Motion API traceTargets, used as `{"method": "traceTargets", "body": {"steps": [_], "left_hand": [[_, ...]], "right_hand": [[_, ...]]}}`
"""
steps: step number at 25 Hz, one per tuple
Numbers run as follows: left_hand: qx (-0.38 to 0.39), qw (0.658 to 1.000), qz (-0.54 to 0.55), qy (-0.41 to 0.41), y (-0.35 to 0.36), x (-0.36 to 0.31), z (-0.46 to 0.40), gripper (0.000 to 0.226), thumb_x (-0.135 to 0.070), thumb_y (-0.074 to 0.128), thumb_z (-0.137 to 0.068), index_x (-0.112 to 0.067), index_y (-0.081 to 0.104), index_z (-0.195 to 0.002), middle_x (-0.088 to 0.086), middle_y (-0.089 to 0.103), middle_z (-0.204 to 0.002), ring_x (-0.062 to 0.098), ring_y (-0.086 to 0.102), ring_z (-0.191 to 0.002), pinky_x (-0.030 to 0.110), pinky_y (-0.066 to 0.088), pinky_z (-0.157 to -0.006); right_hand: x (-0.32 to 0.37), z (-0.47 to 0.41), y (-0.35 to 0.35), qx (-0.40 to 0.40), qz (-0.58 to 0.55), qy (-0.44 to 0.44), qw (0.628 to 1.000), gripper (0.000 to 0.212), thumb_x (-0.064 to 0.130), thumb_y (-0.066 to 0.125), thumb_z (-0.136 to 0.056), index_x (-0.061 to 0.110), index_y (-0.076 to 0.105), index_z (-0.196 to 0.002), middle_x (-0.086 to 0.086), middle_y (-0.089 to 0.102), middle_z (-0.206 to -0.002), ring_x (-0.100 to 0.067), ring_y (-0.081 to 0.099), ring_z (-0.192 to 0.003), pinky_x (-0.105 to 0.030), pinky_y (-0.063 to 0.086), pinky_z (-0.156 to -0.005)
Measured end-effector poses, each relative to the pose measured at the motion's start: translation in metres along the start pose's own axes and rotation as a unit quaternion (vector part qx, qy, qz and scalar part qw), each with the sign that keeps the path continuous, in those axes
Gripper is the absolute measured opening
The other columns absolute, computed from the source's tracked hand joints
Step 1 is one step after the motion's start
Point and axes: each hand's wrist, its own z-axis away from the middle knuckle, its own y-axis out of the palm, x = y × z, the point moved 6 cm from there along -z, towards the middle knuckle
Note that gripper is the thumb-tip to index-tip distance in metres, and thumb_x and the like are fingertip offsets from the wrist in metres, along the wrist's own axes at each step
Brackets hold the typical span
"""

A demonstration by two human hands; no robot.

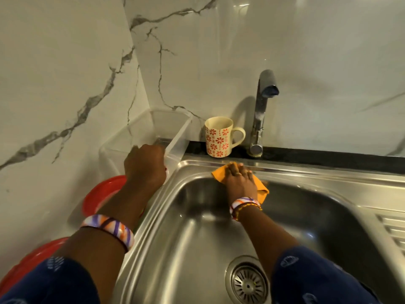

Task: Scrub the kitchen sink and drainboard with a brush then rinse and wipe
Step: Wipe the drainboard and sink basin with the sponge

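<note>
The stainless steel sink point(197, 233) fills the lower middle, with its drain strainer point(247, 281) near the bottom. My right hand point(240, 178) presses flat on an orange cloth point(260, 189) at the sink's back rim, just below the tap. My left hand point(145, 165) grips the near edge of a clear plastic container point(173, 132) that stands left of the sink. The ribbed drainboard point(394, 233) shows at the right edge. No brush is in view.
A cream mug with red flowers point(219, 137) stands on the black ledge behind the sink, next to the chrome tap point(260, 115). Two red plastic bowls point(98, 194) point(28, 266) lie left of the sink under my left arm. Marble walls close in behind and on the left.
</note>
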Motion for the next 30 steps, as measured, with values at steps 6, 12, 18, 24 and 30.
{"method": "traceTargets", "body": {"steps": [6,12,18,24,30], "left_hand": [[-0.105,0.988,-0.055,0.098,-0.010,-0.022,0.023,0.051,-0.011,0.075,-0.074,-0.003,0.053,-0.119,0.017,0.061,-0.111,0.034,0.057,-0.103,0.041,0.045,-0.092],[-0.052,0.971,0.046,0.227,-0.003,-0.077,0.067,0.058,-0.010,0.065,-0.080,-0.005,0.044,-0.134,0.016,0.050,-0.133,0.033,0.048,-0.121,0.040,0.040,-0.101],[0.033,0.948,0.073,0.308,0.003,-0.135,0.129,0.052,-0.025,0.044,-0.095,-0.020,0.027,-0.144,-0.001,0.032,-0.147,0.017,0.033,-0.133,0.033,0.036,-0.103],[0.161,0.922,0.072,0.346,0.025,-0.165,0.196,0.040,-0.032,0.041,-0.096,-0.027,0.042,-0.135,-0.007,0.041,-0.142,0.011,0.037,-0.130,0.029,0.036,-0.102],[0.210,0.930,0.116,0.278,0.031,-0.154,0.237,0.035,-0.031,0.048,-0.092,-0.031,0.052,-0.127,-0.008,0.049,-0.136,0.012,0.044,-0.125,0.027,0.038,-0.096]], "right_hand": [[-0.096,0.032,-0.022,-0.008,0.071,0.053,0.996,0.053,0.010,0.027,-0.100,0.015,0.009,-0.150,-0.001,0.002,-0.159,-0.029,0.006,-0.146,-0.044,0.012,-0.118],[-0.218,0.068,-0.071,-0.002,0.073,0.264,0.962,0.055,0.008,0.049,-0.091,0.008,0.028,-0.143,-0.008,0.027,-0.150,-0.034,0.032,-0.135,-0.055,0.033,-0.105],[-0.233,0.111,-0.071,0.037,0.051,0.169,0.984,0.048,0.040,0.043,-0.093,0.011,0.044,-0.131,-0.016,0.039,-0.139,-0.039,0.039,-0.126,-0.047,0.038,-0.102],[-0.208,0.185,-0.072,0.107,0.085,0.041,0.990,0.073,0.065,0.029,-0.073,0.026,0.051,-0.130,-0.009,0.041,-0.142,-0.032,0.036,-0.132,-0.039,0.032,-0.108],[-0.165,0.261,-0.083,0.150,0.107,-0.058,0.981,0.039,0.055,0.063,-0.072,0.020,0.069,-0.087,-0.001,0.061,-0.105,-0.021,0.046,-0.114,-0.033,0.030,-0.096]]}}
